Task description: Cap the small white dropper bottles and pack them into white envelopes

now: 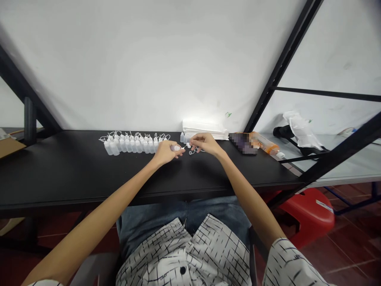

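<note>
My left hand point(166, 152) is closed around a small white plastic dropper bottle point(175, 148). The bottle lies tilted in it, its thin nozzle toward my right hand. My right hand point(204, 143) is closed in a pinch at a small white cap point(188, 145), just beside the nozzle; the finer contact is too small to make out. Under the right fingers, loose white cap straps point(192, 152) lie on the black table. Left of my hands, several similar bottles point(127, 145) stand upright in close rows, thin straps looping from their tops. Another small bottle point(182, 137) stands behind my hands.
A stack of white sheets or packets point(204, 130) lies against the wall at the back. To the right are a dark blurred item point(244, 143) and an orange-labelled bottle point(268, 147) on its side. A slanted black frame point(279, 67) rises at the table's right end. A red stool point(312, 210) stands below right.
</note>
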A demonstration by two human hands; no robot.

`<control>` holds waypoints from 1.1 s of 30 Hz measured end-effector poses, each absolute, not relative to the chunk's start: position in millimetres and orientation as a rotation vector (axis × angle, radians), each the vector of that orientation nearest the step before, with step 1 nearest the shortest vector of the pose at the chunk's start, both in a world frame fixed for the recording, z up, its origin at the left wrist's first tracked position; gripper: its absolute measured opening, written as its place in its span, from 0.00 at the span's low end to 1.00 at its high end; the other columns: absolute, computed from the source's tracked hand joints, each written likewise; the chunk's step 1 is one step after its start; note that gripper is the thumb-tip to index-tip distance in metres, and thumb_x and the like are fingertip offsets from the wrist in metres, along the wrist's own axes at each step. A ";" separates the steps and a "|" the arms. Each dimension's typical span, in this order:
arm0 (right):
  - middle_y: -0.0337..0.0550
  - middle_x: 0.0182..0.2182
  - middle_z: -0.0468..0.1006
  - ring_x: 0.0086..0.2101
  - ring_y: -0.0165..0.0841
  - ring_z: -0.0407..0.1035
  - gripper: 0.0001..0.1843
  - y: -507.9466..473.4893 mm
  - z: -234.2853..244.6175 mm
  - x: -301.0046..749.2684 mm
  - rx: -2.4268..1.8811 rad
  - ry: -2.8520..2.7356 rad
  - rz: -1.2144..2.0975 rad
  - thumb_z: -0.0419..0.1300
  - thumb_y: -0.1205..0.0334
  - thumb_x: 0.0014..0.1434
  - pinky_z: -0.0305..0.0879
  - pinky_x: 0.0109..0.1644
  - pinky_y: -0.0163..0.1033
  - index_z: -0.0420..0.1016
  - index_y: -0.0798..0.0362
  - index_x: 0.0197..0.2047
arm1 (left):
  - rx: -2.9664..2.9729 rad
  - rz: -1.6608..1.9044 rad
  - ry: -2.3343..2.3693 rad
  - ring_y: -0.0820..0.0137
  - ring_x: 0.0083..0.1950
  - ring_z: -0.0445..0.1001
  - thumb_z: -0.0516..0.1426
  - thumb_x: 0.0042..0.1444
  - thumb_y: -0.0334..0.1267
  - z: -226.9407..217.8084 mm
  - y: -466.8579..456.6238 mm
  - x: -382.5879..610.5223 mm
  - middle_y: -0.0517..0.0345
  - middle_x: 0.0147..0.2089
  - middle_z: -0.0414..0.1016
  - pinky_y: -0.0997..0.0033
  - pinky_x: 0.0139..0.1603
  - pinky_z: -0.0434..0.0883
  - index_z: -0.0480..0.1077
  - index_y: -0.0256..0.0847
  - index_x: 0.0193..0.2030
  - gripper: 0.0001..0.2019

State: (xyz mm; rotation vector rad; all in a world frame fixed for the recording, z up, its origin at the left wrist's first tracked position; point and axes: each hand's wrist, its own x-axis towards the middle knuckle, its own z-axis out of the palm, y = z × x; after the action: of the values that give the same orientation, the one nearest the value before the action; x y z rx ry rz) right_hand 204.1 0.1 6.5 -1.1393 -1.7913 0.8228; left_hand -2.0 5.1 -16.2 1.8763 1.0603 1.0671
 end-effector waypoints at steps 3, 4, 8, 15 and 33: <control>0.47 0.30 0.80 0.29 0.33 0.76 0.12 -8.5 8.4 191.6 -1.014 -1.801 1.019 0.65 0.56 0.55 0.72 0.26 0.32 0.76 0.57 0.34 | 1.914 1.079 1.052 0.69 0.23 0.76 0.67 0.45 0.45 -15.0 4.2 -2.6 0.53 0.26 0.79 0.72 0.26 0.74 0.76 0.35 0.31 0.14; 0.46 0.29 0.80 0.29 0.33 0.76 0.12 -10.0 8.0 188.7 -1.000 -1.802 1.037 0.66 0.56 0.53 0.72 0.26 0.32 0.77 0.57 0.34 | 1.928 1.072 1.048 0.70 0.23 0.75 0.67 0.46 0.46 -14.5 3.7 -2.7 0.54 0.26 0.79 0.72 0.25 0.73 0.76 0.35 0.32 0.15; 0.45 0.26 0.79 0.28 0.33 0.76 0.11 -9.8 4.9 184.6 -1.005 -1.795 1.061 0.68 0.59 0.50 0.73 0.25 0.32 0.77 0.58 0.33 | 1.934 1.041 1.039 0.72 0.21 0.73 0.67 0.46 0.47 -12.8 1.7 -2.8 0.54 0.25 0.78 0.73 0.23 0.72 0.76 0.35 0.31 0.15; 0.43 0.23 0.77 0.26 0.31 0.74 0.13 -2.2 4.5 192.2 -0.966 -1.776 0.907 0.67 0.56 0.50 0.70 0.24 0.31 0.77 0.59 0.30 | 1.886 0.974 0.923 0.68 0.27 0.76 0.66 0.48 0.47 -12.5 0.4 -2.0 0.56 0.26 0.74 0.73 0.23 0.73 0.68 0.37 0.32 0.17; 0.43 0.24 0.77 0.26 0.32 0.74 0.14 -6.6 7.2 187.1 -0.925 -1.712 0.792 0.66 0.54 0.49 0.67 0.22 0.31 0.77 0.59 0.30 | 2.181 0.729 1.188 0.67 0.33 0.68 0.49 0.61 0.54 -16.0 5.0 -4.2 0.59 0.31 0.67 0.69 0.32 0.62 0.63 0.41 0.37 0.17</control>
State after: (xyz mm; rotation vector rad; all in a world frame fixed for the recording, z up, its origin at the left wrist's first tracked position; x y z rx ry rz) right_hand 187.1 -6.6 7.2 -0.9255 -1.7119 0.7919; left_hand -4.2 5.0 -16.0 2.1807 1.1880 0.7290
